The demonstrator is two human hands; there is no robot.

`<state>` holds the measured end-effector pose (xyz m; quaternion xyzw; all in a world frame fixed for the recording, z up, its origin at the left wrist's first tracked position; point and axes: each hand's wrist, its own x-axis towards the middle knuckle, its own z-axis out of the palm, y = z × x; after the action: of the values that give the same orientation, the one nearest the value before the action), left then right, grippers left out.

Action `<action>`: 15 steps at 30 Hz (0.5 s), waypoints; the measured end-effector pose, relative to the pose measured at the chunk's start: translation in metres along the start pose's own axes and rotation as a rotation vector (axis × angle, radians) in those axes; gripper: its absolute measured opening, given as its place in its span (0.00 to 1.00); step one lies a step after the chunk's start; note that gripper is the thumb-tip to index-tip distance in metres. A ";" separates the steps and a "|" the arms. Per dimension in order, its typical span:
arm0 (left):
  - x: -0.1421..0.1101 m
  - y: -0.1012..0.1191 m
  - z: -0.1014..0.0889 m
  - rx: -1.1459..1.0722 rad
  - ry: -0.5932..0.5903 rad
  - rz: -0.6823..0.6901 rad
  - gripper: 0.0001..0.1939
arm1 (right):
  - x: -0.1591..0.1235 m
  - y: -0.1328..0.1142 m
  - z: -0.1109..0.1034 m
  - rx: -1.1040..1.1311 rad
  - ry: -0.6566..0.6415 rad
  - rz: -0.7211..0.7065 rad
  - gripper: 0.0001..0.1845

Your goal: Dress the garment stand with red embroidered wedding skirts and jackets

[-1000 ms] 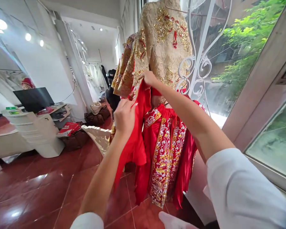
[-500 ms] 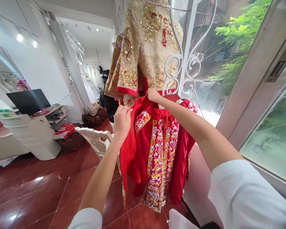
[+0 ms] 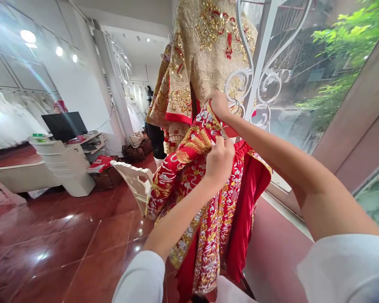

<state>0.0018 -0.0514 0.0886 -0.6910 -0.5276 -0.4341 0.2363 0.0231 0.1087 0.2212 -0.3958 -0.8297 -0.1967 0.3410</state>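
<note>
A red jacket [image 3: 189,153] with gold and silver embroidery is gathered up at its upper edge, its sleeve hanging toward the lower left. My right hand [image 3: 219,106] is closed on the top corner of that jacket, close to the hanger hook. Just below, my left hand [image 3: 220,162] grips the front edge of the same garment with curled fingers. Under the jacket hangs a red skirt [image 3: 240,227] with embroidered panels, partly covered by my left forearm. The hanger is mostly hidden behind my hands.
A gold embroidered jacket [image 3: 205,59] hangs right behind my hands. To its right stands a white scrolled metal rack [image 3: 255,63] by the window. A white chair [image 3: 134,181] is at left, beyond it a desk with a monitor [image 3: 65,125]. Tiled floor [image 3: 91,248] lies below.
The jacket's embroidered outside now faces me, where its plain red side showed before. My left hand has moved right, in front of the garment; my right hand has risen slightly.
</note>
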 end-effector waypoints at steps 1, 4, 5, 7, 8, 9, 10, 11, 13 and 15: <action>-0.003 0.003 0.007 -0.005 -0.026 0.018 0.16 | -0.004 0.005 -0.004 0.016 -0.021 -0.057 0.23; -0.018 -0.002 0.008 0.003 -0.005 0.095 0.15 | -0.020 0.018 -0.017 0.052 -0.179 -0.293 0.19; -0.026 -0.008 0.004 0.047 0.038 0.080 0.16 | -0.025 0.021 -0.020 0.033 -0.235 -0.391 0.18; -0.046 -0.025 -0.009 0.199 0.111 -0.047 0.22 | -0.035 0.026 -0.021 -0.036 -0.290 -0.538 0.17; -0.056 -0.035 -0.016 0.273 0.104 -0.150 0.25 | -0.038 0.027 -0.020 -0.075 -0.289 -0.582 0.17; -0.063 -0.046 -0.022 0.316 0.047 -0.232 0.27 | -0.041 0.028 -0.018 -0.110 -0.278 -0.608 0.17; -0.068 -0.057 -0.027 0.331 -0.057 -0.299 0.27 | -0.042 0.029 -0.016 -0.140 -0.259 -0.616 0.17; -0.069 -0.067 -0.032 0.331 -0.175 -0.351 0.26 | -0.043 0.029 -0.014 -0.166 -0.241 -0.612 0.16; -0.060 -0.088 -0.038 0.323 -0.342 -0.409 0.26 | -0.042 0.028 -0.012 -0.207 -0.222 -0.573 0.16; -0.039 -0.107 -0.039 0.351 -0.297 -0.449 0.27 | -0.040 0.027 -0.011 -0.242 -0.206 -0.508 0.16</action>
<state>-0.1140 -0.0673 0.0615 -0.5618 -0.7625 -0.2721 0.1703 0.0669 0.0972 0.2018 -0.2313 -0.9029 -0.3319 0.1453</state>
